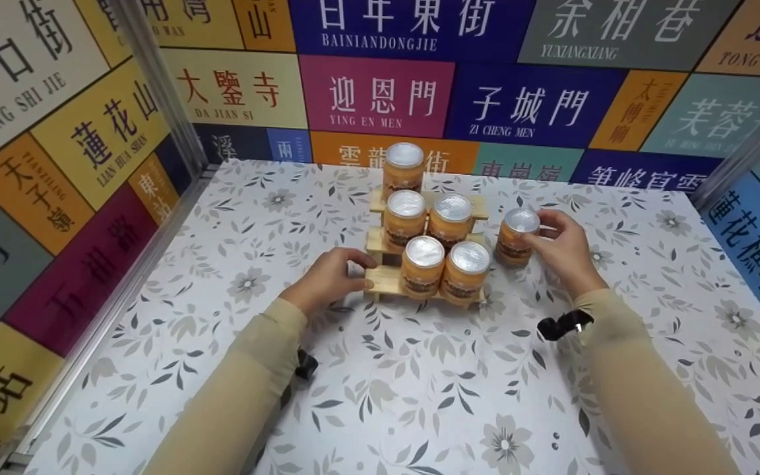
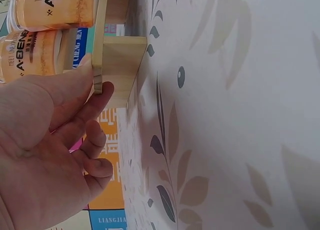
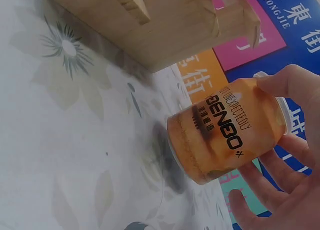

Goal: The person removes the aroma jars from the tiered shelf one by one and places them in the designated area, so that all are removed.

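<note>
A small three-step wooden rack [image 1: 386, 280] stands on the table with several orange jars on it, each with a silvery lid. Two jars, one of them a front jar [image 1: 422, 267], sit on the lowest step, two on the middle and one jar [image 1: 404, 168] on the top step at left. My left hand [image 1: 334, 277] pinches the left end of the lowest step [image 2: 98, 64] between thumb and forefinger. Right of the rack, my right hand [image 1: 568, 247] grips another orange jar [image 3: 225, 132] near its lid, thumb on one side and fingers on the other. That jar is tilted in the right wrist view.
A white tablecloth with grey flowers and leaves [image 1: 419, 382] covers the table. Behind it rises a wall of coloured panels [image 1: 377, 95] with street names. Similar panels [image 1: 99, 138] line the left side. Both wrists wear black straps.
</note>
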Available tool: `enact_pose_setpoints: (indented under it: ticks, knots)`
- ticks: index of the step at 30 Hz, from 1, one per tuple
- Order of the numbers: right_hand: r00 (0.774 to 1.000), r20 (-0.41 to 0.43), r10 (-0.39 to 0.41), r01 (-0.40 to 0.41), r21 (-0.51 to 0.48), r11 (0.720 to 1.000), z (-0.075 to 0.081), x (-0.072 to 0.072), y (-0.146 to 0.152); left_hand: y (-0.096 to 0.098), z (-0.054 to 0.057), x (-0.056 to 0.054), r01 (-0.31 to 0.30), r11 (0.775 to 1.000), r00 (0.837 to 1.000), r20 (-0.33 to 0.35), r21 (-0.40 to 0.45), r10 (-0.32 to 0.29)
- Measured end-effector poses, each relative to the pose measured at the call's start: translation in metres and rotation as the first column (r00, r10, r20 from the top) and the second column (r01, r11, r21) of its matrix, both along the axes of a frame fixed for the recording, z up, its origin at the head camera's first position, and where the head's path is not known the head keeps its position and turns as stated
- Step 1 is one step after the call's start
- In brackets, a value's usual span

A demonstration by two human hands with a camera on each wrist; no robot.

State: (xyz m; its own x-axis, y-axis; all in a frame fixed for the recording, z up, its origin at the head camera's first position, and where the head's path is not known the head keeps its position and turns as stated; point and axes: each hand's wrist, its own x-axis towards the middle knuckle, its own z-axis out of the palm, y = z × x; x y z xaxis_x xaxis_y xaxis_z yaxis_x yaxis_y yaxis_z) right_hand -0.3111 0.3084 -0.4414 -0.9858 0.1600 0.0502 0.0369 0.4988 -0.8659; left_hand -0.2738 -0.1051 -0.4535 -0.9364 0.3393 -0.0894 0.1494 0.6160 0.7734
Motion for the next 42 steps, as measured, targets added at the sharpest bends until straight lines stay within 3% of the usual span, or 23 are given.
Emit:
enact_pose_setpoints:
  ticks: [23,30,42]
  knots:
    - [0.990,0.081,0.117,-0.109,-0.098,0.989,-0.012,-0.001,0.020,-0.001,-0.001,0.000,0.023,1.000,1.000,-0.016,0.019,-0.022]
    - [0.993,0.064,0.098,-0.092,-0.097,0.991,-0.005,0.003,0.016,-0.001,-0.001,0.000,0.016,1.000,1.000,-0.003,0.027,-0.016]
    - [0.997,-0.047,0.059,-0.060,-0.033,0.998,0.014,0.006,0.002,0.000,0.001,0.002,-0.006,1.000,1.000,0.001,0.023,0.006]
